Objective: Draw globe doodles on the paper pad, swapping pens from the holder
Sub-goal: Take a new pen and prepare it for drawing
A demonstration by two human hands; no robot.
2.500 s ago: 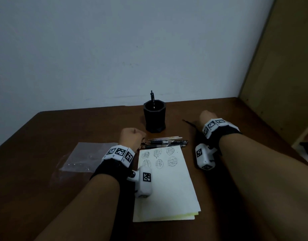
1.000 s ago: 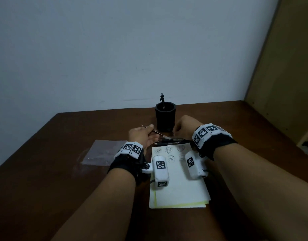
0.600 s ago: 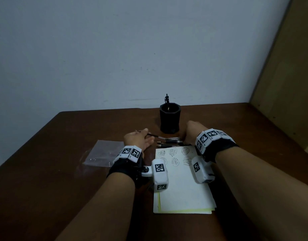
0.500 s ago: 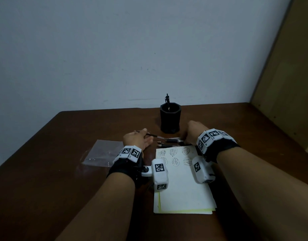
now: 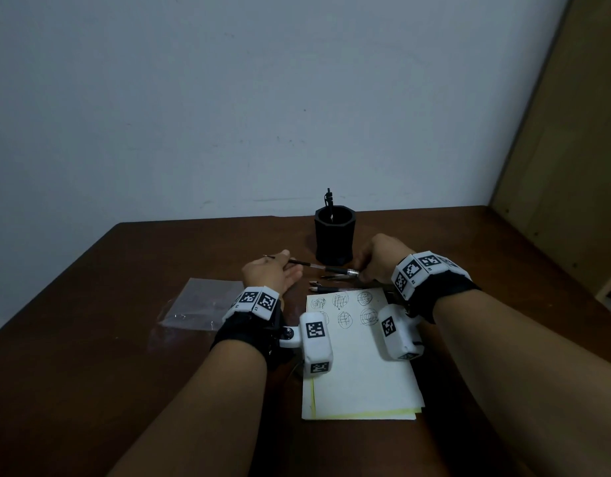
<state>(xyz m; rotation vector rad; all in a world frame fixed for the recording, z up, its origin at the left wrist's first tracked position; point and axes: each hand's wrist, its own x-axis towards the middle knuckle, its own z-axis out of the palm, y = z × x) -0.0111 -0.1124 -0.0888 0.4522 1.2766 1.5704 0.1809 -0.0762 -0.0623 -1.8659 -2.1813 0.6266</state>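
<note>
A pen [image 5: 318,266] is held up just above the worktop [image 5: 90,373], right in front of the holder [image 5: 334,242], and it is stretched between the two hands. Its thick end, with a silver ring, is gripped by the curled fingers of the right hand [image 5: 380,258]. Its thin end is pinched between the thumb and the nearly straight fingers of the left hand [image 5: 269,275], and a small bit of the tip is seen poking out past that hand. The holder is black and is set near the back of the worktop, and a standing pen [image 5: 329,201] is seen in it. A few loose pens [image 5: 326,288] are laid flat between the holder and the paper pad [image 5: 362,376], just under the held pen. The paper pad is laid flat between the two arms. Six round globe doodles [image 5: 341,300] are drawn in two rows at its top, and a yellow sheet is seen at its bottom edge. A clear plastic bag [image 5: 201,304] is laid to the left of the pad, apart from it. Wrist bands [image 5: 254,301] with black-and-white square marks are worn on both arms, and white blocks [image 5: 316,342] are fixed to them. A pale wall [image 5: 228,98] is seen behind the worktop.
</note>
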